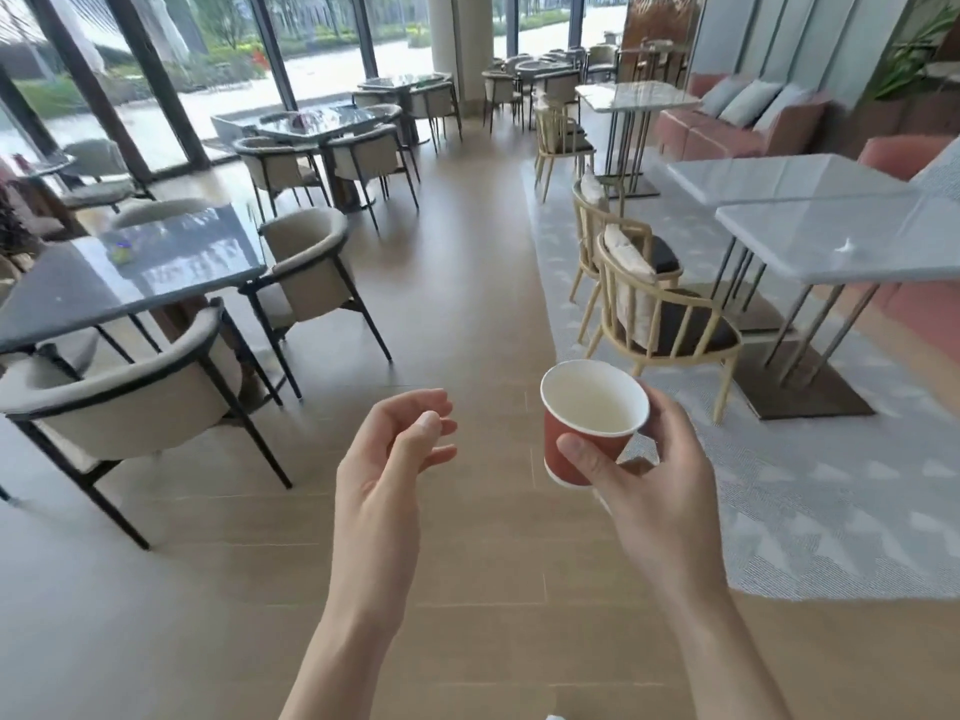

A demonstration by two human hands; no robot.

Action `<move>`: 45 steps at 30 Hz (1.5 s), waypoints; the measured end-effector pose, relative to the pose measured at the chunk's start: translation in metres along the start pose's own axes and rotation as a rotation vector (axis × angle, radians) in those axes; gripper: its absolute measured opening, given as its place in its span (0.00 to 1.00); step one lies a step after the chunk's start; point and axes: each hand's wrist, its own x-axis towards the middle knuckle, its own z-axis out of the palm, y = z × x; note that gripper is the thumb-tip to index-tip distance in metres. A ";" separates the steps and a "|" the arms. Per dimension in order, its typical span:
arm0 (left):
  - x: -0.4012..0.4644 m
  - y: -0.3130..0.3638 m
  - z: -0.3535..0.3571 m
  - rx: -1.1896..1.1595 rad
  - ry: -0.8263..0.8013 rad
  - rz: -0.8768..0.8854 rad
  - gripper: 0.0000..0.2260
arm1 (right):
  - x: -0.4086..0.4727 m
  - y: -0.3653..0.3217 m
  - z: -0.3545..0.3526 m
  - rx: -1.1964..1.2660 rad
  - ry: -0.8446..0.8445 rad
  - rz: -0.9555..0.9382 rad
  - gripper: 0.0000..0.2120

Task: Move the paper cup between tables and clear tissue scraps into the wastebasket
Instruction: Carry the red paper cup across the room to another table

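A: Head view: the red paper cup with white lining (592, 423) is upright, pinched in the right hand (644, 475) over the aisle floor.
B: Left hand (389, 459) loosely curled, empty. Mid-carry, likely; next needs a surface, perhaps the pale marble-look surface (852, 241).

No words, numbers, brand marks or signs can be read anywhere in this view. The red paper cup (582, 444) shows a plain side with no print on the part that faces the camera.
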 end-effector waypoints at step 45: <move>1.145 -0.259 0.266 -0.050 0.111 0.047 0.15 | 1.113 0.292 0.399 -0.036 -0.109 -0.028 0.35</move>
